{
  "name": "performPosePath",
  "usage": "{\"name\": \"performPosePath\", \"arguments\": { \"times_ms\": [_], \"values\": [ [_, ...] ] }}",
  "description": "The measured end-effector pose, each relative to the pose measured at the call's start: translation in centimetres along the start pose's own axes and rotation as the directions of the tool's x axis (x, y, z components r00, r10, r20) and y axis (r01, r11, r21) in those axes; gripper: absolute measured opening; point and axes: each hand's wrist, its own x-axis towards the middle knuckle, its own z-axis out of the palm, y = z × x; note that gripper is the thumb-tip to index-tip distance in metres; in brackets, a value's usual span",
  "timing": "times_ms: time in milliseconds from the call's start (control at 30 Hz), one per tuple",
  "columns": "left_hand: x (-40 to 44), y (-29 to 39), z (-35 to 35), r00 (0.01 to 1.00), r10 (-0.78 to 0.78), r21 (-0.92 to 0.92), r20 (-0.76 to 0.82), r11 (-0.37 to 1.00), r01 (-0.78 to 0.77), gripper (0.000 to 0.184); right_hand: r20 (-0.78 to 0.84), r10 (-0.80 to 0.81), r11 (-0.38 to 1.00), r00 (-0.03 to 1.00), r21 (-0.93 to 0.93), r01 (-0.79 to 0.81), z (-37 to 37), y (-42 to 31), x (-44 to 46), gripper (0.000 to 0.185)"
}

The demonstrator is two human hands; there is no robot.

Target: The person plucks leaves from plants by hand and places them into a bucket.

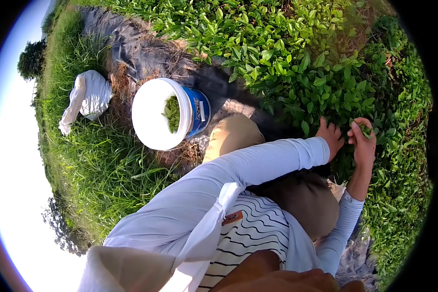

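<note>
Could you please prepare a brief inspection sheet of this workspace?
Surface: dark, crinkled ground sheeting with dry brown plant litter.
Job's things: low, leafy green bushes; round white-and-blue plastic-looking bucket with loose green leaves inside.
Clutter: crumpled white sack-like bag by tall green grass.
Hands: right hand pinches small green sprigs; left hand at the bushes, grip unclear.
Cables: nothing seen.
Surroundings: the grass, a dark leafy tree, bright pale sky.
</note>
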Motion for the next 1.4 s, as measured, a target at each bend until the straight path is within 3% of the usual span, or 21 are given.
{"name": "performPosePath", "arguments": {
  "times_ms": [100,233,333,367,467,500,600,700,800,833,867,967,1000,1100,1200,1333,1400],
  "values": [
    [0.8,-0.1,-0.2,1.0,0.008,0.038,0.0,0.999,-0.008,0.051,0.002,0.079,0.989,0.997,-0.126,-0.078,-0.6,3.7,2.6,0.02],
    [0.2,-0.2,0.5,0.999,0.013,0.059,-0.03,0.998,-0.011,0.05,-0.124,-0.075,0.969,0.989,-0.244,0.043,1.7,2.8,4.2,0.033],
    [-0.2,-0.3,0.4,0.999,0.018,0.072,-0.048,0.997,-0.015,0.049,-0.131,-0.115,0.86,0.985,-0.509,0.032,3.3,0.9,4.6,0.039],
    [-0.3,-0.4,0.2,0.999,0.024,0.079,-0.047,0.997,-0.02,0.048,-0.1,-0.273,0.776,0.957,-0.611,0.158,2.5,2.6,6.2,0.048],
    [0.1,-0.4,1.1,0.996,0.011,0.115,-0.084,0.993,-0.001,0.046,-0.078,-0.507,0.634,0.859,-0.709,0.31,3.0,2.3,7.0,0.054],
    [0.1,-0.5,1.1,0.997,0.015,0.119,-0.078,0.993,-0.005,0.045,-0.158,-0.269,0.766,0.95,-0.634,0.111,3.4,0.9,6.6,0.058],
    [-0.1,-0.4,1.2,0.998,0.017,0.131,-0.06,0.991,-0.009,0.043,-0.22,-0.337,0.697,0.916,-0.712,0.085,3.7,1.8,7.2,0.053],
    [-0.1,-0.2,1.0,0.999,0.021,0.146,-0.049,0.989,-0.013,0.042,-0.169,-0.366,0.709,0.915,-0.687,0.157,3.1,1.4,7.3,0.044],
    [-0.3,-0.5,0.9,1.0,0.014,0.138,-0.027,0.99,-0.01,0.042,-0.069,-0.658,0.531,0.75,-0.749,0.397,2.9,2.0,6.9,0.028],
    [-0.2,-0.6,0.9,1.0,0.014,0.131,-0.015,0.991,-0.012,0.042,-0.184,-0.272,0.886,0.944,-0.431,0.171,3.4,1.5,6.0,0.017],
    [-0.1,-0.6,0.8,1.0,0.017,0.125,-0.006,0.992,-0.016,0.042,-0.173,-0.204,0.943,0.964,-0.3,0.146,3.2,2.0,5.4,0.017],
    [0.1,-0.6,1.2,1.0,0.008,0.079,-0.02,0.997,-0.007,0.042,-0.069,-0.116,0.989,0.991,0.087,0.121,2.3,3.0,2.5,0.02],
    [0.5,-0.9,1.1,0.999,0.004,0.095,-0.042,0.995,0.0,0.042,-0.025,-0.158,0.965,0.987,0.207,0.16,2.1,2.2,0.7,0.023],
    [0.0,0.0,1.8,0.999,-0.009,0.095,-0.046,0.995,0.014,0.041,0.093,-0.11,0.935,0.99,0.347,0.071,0.5,0.8,-1.1,0.033],
    [0.2,-0.1,0.8,1.0,-0.001,0.093,-0.022,0.996,0.003,0.041,-0.03,0.04,0.98,0.999,0.198,-0.034,-0.6,1.6,0.2,0.031],
    [0.3,0.0,0.9,1.0,0.007,0.149,0.011,0.989,-0.009,0.042,-0.125,0.004,0.999,0.992,0.046,0.002,-0.1,1.6,3.3,0.028],
    [0.2,0.0,1.4,1.0,0.009,0.162,-0.022,0.987,-0.005,0.042,-0.123,-0.014,0.972,0.992,-0.234,-0.015,1.5,-0.2,4.3,0.027]
  ]
}}
